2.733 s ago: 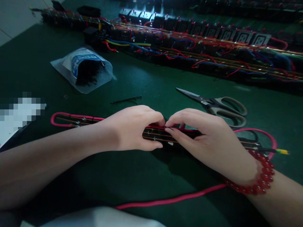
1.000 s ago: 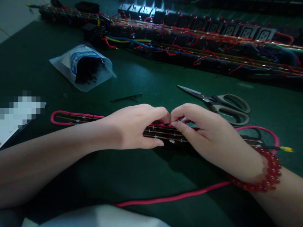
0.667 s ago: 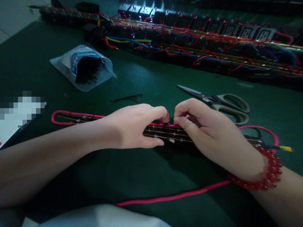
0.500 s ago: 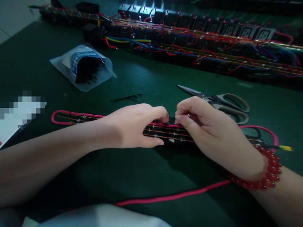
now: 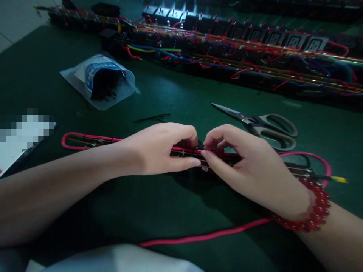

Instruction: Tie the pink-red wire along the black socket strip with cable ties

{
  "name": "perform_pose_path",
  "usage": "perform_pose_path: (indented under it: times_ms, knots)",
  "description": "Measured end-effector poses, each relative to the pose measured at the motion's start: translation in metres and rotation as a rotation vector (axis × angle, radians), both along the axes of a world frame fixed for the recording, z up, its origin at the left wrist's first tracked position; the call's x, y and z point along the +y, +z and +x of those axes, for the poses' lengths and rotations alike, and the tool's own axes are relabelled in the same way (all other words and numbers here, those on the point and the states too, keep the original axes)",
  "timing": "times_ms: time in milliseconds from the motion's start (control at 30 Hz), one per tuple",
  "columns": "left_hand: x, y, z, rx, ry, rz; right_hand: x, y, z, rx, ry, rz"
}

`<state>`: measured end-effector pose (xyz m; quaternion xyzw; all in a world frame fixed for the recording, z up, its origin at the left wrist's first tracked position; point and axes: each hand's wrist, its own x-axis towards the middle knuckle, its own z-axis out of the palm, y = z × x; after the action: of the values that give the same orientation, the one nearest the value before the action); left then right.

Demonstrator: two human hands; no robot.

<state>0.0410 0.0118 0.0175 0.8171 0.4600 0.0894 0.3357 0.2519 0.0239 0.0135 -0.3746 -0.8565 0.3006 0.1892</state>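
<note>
A long dark strip with brass rails point(image 5: 178, 154) lies across the bench, with a red cable point(image 5: 78, 134) running along its back edge and looping at both ends. My left hand point(image 5: 159, 151) is closed over the strip's middle, fingers behind and thumb along the front. Right beside it, my right hand point(image 5: 241, 158), with a red bead bracelet at the wrist, has its index finger and thumb closed around a small black cable tie point(image 5: 200, 147) on the red cable. The tie is mostly covered by the fingertips.
Scissors point(image 5: 255, 122) lie just behind my right hand. Loose black cable ties point(image 5: 153, 117) and an open plastic bag point(image 5: 74, 77) of ties sit behind the left one. Wired socket strips point(image 5: 241, 49) span the back. More red cable point(image 5: 210, 235) crosses the front.
My right hand has shifted slightly left and down, from pulling at the tie's raised end to pressing close against the cable. My left thumb has moved a little up and right along the strip.
</note>
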Motion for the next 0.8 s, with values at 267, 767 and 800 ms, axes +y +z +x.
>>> perform_pose_path:
  times_ms: [267, 767, 800]
  knots:
    - [0.002, -0.001, 0.0, -0.013, 0.086, 0.023, -0.005, -0.002, -0.003, -0.134, 0.097, 0.168]
    - [0.001, 0.003, -0.001, 0.038, 0.111, 0.031, -0.002, 0.005, 0.005, -0.225, 0.139, 0.127]
    - [0.001, 0.003, -0.001, 0.047, 0.112, 0.037, -0.003, 0.004, 0.004, -0.209, 0.133, 0.124]
